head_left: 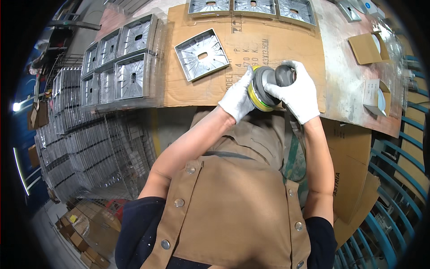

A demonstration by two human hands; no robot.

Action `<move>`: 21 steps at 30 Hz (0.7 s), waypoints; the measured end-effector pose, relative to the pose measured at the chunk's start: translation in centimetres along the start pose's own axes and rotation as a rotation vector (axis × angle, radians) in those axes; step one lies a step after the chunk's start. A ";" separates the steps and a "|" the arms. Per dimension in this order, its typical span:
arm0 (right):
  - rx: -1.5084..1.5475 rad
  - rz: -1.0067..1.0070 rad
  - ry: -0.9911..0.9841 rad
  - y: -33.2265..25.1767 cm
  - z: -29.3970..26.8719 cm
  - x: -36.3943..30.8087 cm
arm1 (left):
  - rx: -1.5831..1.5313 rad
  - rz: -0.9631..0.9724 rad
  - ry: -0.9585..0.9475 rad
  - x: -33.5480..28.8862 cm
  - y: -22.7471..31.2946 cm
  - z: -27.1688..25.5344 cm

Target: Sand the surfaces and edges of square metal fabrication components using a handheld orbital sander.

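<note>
A round orbital sander (264, 88), grey and black with a yellow-green pad edge, is held tilted over the near edge of the cardboard sheet (286, 49). My right hand (299, 92), in a white glove, wraps round its dark body. At the pad side, my gloved left hand (238, 96) grips the rim with the thumb on top; its other fingers are partly hidden. A hose (298, 134) runs down from the tool beside my right forearm. To the left of the sander, a square grey metal housing (202, 54) with a slot in its middle lies open side up on the cardboard.
Several similar housings (131, 76) stand in plastic trays at the left, with more along the far edge (254, 8). Small open cartons (368, 48) holding round discs sit at the right. Stacked trays (85, 148) fill the lower left. Blue rails (389, 210) curve along the right.
</note>
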State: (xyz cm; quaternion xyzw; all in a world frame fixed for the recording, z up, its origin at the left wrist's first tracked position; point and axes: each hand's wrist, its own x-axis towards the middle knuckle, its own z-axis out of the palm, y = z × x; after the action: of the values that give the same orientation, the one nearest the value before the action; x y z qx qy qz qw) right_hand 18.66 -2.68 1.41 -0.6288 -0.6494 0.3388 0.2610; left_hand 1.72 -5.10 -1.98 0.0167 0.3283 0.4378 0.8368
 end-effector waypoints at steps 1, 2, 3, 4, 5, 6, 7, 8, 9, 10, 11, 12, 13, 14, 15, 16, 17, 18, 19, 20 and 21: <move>-0.030 -0.024 0.048 -0.2 0.4 0.0 | 0.025 0.019 0.003 0.2 0.0 -0.2; -0.061 -0.050 0.093 -0.5 0.8 0.0 | 0.048 0.041 0.008 0.5 0.1 -0.5; -0.130 -0.070 0.102 -0.9 1.0 -0.2 | 0.059 0.059 0.018 1.1 0.1 -0.5; -0.130 -0.068 0.102 -1.5 1.3 -0.4 | 0.059 0.056 0.018 1.4 0.1 -0.6; -0.164 -0.063 0.123 -1.9 1.5 -0.6 | -0.017 0.035 0.042 1.5 0.3 -0.2; -0.197 -0.059 0.144 -2.3 1.6 -0.8 | -0.092 0.015 0.065 1.6 0.3 0.0; -0.186 -0.087 0.172 -2.2 1.8 -1.1 | -0.045 0.067 0.077 1.7 0.1 0.2; -0.185 -0.087 0.172 -2.5 1.9 -1.4 | -0.045 0.067 0.077 1.5 0.0 0.6; -0.195 -0.097 0.205 -2.8 1.9 -1.8 | -0.066 0.073 0.111 1.2 -0.1 1.1; -0.205 -0.108 0.238 -3.2 2.0 -2.2 | -0.087 0.079 0.145 1.1 0.0 1.4; -0.175 -0.124 0.248 -4.1 2.0 -2.7 | -0.083 0.102 0.114 1.3 0.1 0.6; -0.156 -0.128 0.270 -4.3 1.9 -3.1 | -0.070 0.110 0.111 0.9 0.3 1.3; -0.154 -0.187 0.319 -4.2 2.0 -3.6 | -0.042 0.121 0.098 0.7 0.4 1.7; -0.147 -0.249 0.372 -4.2 2.1 -3.9 | -0.011 0.143 0.089 0.2 0.8 2.1; -0.183 -0.318 0.416 -4.3 2.0 -4.2 | -0.037 0.151 0.006 0.0 0.9 1.7; -0.220 -0.387 0.461 -4.5 1.8 -4.5 | -0.028 0.227 -0.059 0.3 0.6 0.8; -0.228 -0.407 0.472 -4.6 1.7 -4.9 | -0.012 0.252 -0.081 0.3 0.3 0.3; -0.239 -0.540 0.510 -4.2 1.6 -4.9 | 0.004 0.275 -0.101 0.0 0.3 0.3; -0.253 -0.593 0.547 -3.6 1.9 -4.9 | -0.021 0.271 -0.144 -0.2 0.4 0.4; -0.273 -0.644 0.584 -3.3 1.9 -5.0 | 0.050 0.292 -0.188 -0.6 0.7 1.0; -0.307 -0.657 0.595 -3.3 1.8 -5.2 | 0.086 0.313 -0.214 -0.7 0.8 1.2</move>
State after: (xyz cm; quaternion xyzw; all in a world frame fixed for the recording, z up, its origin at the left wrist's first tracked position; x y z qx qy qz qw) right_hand 15.52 -7.97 3.27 -0.4908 -0.7536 -0.0568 0.4336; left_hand 1.55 -4.85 -0.41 0.1496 0.2492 0.5437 0.7873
